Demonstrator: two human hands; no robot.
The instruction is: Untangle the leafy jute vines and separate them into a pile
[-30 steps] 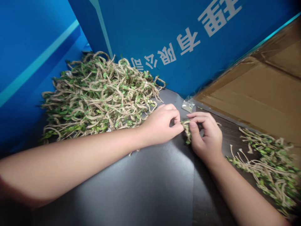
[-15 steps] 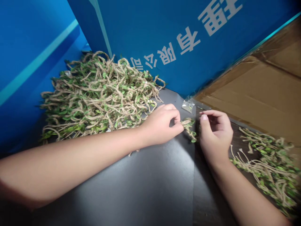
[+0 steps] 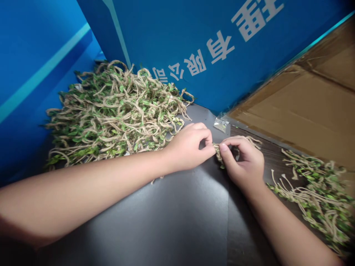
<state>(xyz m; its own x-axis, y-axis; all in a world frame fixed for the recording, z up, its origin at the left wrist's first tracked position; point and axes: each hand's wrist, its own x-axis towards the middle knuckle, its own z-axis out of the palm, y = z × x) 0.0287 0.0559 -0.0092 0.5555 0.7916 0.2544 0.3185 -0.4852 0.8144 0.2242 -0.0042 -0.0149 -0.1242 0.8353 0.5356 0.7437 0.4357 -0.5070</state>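
Pinched between the thumb and fingers of my left hand [image 3: 195, 146] is a piece of leafy twine [image 3: 217, 152], tan cord with small green leaves. My right hand [image 3: 245, 157] closes on the same twine just to the right, its thumb and forefinger almost touching the left fingertips. Loose cord ends stick out behind the right fingers. Most of the held piece is hidden by the hands. Left of them lies a big heap of leafy twine [image 3: 119, 111], partly behind my left forearm. Several more twine pieces [image 3: 318, 199] lie beside my right forearm.
A grey sheet [image 3: 166, 214] covers much of the dark wooden table [image 3: 246, 236]. A small clear plastic bag [image 3: 221, 124] lies beyond the hands. Blue panels [image 3: 172, 33] with white characters stand behind, and a brown cardboard box [image 3: 310, 111] stands at the right.
My right hand has moved left, up to my left hand, and now grips the leafy twine too. The left hand has stayed nearly in place.
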